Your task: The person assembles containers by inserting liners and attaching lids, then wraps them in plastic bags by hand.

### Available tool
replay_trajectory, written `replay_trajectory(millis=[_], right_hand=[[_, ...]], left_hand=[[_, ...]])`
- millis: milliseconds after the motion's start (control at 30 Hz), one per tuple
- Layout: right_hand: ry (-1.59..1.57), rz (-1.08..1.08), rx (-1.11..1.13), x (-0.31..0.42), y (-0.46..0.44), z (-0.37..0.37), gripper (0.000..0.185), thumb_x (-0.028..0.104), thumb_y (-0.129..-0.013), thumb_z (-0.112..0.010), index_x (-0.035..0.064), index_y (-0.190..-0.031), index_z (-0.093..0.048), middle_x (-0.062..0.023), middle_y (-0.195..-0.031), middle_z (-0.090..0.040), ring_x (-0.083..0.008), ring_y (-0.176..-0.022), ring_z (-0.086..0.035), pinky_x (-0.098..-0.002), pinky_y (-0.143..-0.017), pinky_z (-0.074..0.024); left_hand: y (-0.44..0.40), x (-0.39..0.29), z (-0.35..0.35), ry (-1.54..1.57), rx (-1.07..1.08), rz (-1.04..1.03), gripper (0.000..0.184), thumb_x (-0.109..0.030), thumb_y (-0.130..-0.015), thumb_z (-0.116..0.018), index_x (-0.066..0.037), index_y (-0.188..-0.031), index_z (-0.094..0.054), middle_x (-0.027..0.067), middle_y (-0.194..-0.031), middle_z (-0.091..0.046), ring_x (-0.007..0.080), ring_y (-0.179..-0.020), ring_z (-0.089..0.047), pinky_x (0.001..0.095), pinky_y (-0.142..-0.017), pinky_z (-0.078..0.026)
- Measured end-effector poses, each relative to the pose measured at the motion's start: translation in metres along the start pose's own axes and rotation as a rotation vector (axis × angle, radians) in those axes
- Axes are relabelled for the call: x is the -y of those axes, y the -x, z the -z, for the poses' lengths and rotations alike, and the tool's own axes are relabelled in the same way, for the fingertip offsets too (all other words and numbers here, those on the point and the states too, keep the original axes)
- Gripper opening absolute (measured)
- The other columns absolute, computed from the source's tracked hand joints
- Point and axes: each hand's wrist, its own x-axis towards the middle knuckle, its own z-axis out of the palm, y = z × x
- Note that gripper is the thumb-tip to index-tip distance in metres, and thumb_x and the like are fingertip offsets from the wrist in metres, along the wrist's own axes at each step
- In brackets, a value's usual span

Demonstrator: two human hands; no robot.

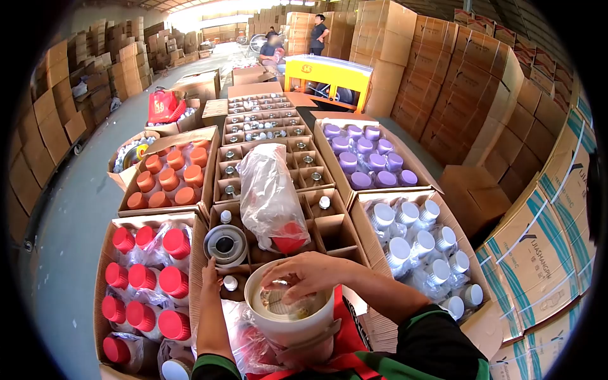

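Observation:
In front of my body stands a deep white tub, tilted toward me, with a light ribbed surface inside. My right hand reaches over its rim with fingers curled into the opening around something clear and shiny that I cannot make out. My left hand is at the left, fingertips closed on the edge of a round white piece with grey rings. That piece is above the divided carton. A white-capped bottle is between my hands. Beyond the tub, a crumpled translucent plastic bag covers something with a red end.
Left are cartons of red-capped jars and orange-capped jars. Right are cartons of white-capped jars and purple-capped jars. A yellow machine stands behind. Stacked boxes line the right; two people are farther back.

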Motion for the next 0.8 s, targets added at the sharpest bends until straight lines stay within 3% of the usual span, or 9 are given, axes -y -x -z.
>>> replay_trajectory(millis=[100, 233, 333, 467, 567, 633, 700, 733, 800], right_hand=[[-0.003, 0.007, -0.018, 0.003, 0.001, -0.001, 0.052, 0.028, -0.074, -0.072, 0.0133, -0.120, -0.057, -0.0043, -0.119, -0.057, -0.0199, -0.082, -0.060, -0.0309, -0.075, -0.0472], [0.035, 0.078, -0.065, 0.000, 0.002, -0.003, 0.051, 0.028, -0.073, -0.072, 0.0130, -0.120, -0.057, -0.0039, -0.119, -0.057, -0.0206, -0.082, -0.060, -0.0306, -0.076, -0.0472], [-0.009, 0.035, -0.037, -0.002, 0.001, -0.002, 0.050, 0.026, -0.074, -0.072, 0.0126, -0.119, -0.058, -0.0042, -0.118, -0.057, -0.0199, -0.084, -0.060, -0.0307, -0.076, -0.0471], [-0.013, -0.065, 0.021, 0.017, 0.003, 0.005, 0.047, 0.020, -0.076, -0.070, 0.0113, -0.120, -0.057, -0.0056, -0.116, -0.059, -0.0197, -0.096, -0.059, -0.0309, -0.081, -0.0465], [-0.040, 0.111, -0.239, -0.010, 0.000, -0.003, 0.043, 0.016, -0.078, -0.066, 0.0083, -0.120, -0.057, -0.0072, -0.114, -0.059, -0.0212, -0.101, -0.058, -0.0309, -0.088, -0.0447], [-0.115, 0.085, -0.241, -0.002, 0.006, -0.002, 0.039, 0.012, -0.081, -0.063, 0.0061, -0.119, -0.057, -0.0094, -0.113, -0.060, -0.0225, -0.106, -0.057, -0.0320, -0.094, -0.0425], [-0.098, 0.128, -0.316, -0.003, 0.007, -0.005, 0.038, 0.026, -0.082, -0.065, 0.0076, -0.114, -0.059, -0.0124, -0.107, -0.062, -0.0243, -0.099, -0.060, -0.0337, -0.087, -0.0457], [0.007, 0.161, -0.290, -0.003, 0.006, -0.010, 0.036, 0.029, -0.082, -0.063, 0.0076, -0.111, -0.061, -0.0132, -0.101, -0.063, -0.0266, -0.094, -0.061, -0.0350, -0.084, -0.0467], [0.061, 0.089, -0.223, 0.002, 0.008, -0.010, 0.035, 0.025, -0.081, -0.062, 0.0062, -0.111, -0.060, -0.0127, -0.100, -0.062, -0.0269, -0.094, -0.060, -0.0351, -0.083, -0.0461]], left_hand=[[-0.027, 0.019, -0.015, -0.008, -0.248, -0.091, 0.031, -0.042, -0.084, -0.060, -0.012, -0.078, -0.057, 0.0005, -0.051, -0.047, 0.0155, -0.035, -0.042, 0.0272, -0.034, -0.031], [-0.028, 0.013, 0.002, -0.186, -0.088, -0.018, 0.039, -0.038, -0.076, -0.069, -0.007, -0.096, -0.056, 0.0058, -0.071, -0.060, 0.0166, -0.055, -0.055, 0.0303, -0.049, -0.042], [0.015, -0.014, -0.016, 0.226, -0.026, 0.036, 0.027, -0.029, -0.077, -0.068, -0.012, -0.097, -0.057, 0.0032, -0.076, -0.061, 0.0165, -0.064, -0.061, 0.0294, -0.053, -0.047], [0.069, -0.048, -0.041, 0.326, 0.017, -0.110, 0.024, -0.023, -0.080, -0.066, -0.010, -0.097, -0.057, 0.0036, -0.086, -0.061, 0.0157, -0.065, -0.061, 0.0307, -0.055, -0.049], [0.081, -0.058, -0.059, 0.148, 0.124, -0.484, 0.024, -0.016, -0.081, -0.065, -0.008, -0.101, -0.056, 0.0053, -0.096, -0.061, 0.0164, -0.071, -0.062, 0.0351, -0.059, -0.052], [0.089, -0.074, -0.076, 0.139, 0.045, -0.462, 0.024, -0.012, -0.082, -0.065, -0.005, -0.102, -0.054, 0.0058, -0.095, -0.060, 0.0147, -0.075, -0.061, 0.0314, -0.061, -0.052], [0.067, -0.075, -0.079, -0.158, 0.150, -0.681, 0.027, -0.015, -0.081, -0.067, -0.006, -0.102, -0.054, 0.0052, -0.094, -0.060, 0.0126, -0.078, -0.058, 0.0257, -0.065, -0.049], [0.069, -0.068, -0.084, -0.319, 0.194, -0.773, 0.033, -0.017, -0.083, -0.066, -0.001, -0.109, -0.054, 0.0061, -0.097, -0.059, 0.0146, -0.085, -0.057, 0.0248, -0.077, -0.046], [0.054, -0.041, -0.080, -0.463, 0.383, -0.468, 0.038, -0.021, -0.081, -0.067, -0.004, -0.112, -0.055, 0.0082, -0.102, -0.061, 0.0148, -0.089, -0.057, 0.0270, -0.079, -0.046]])
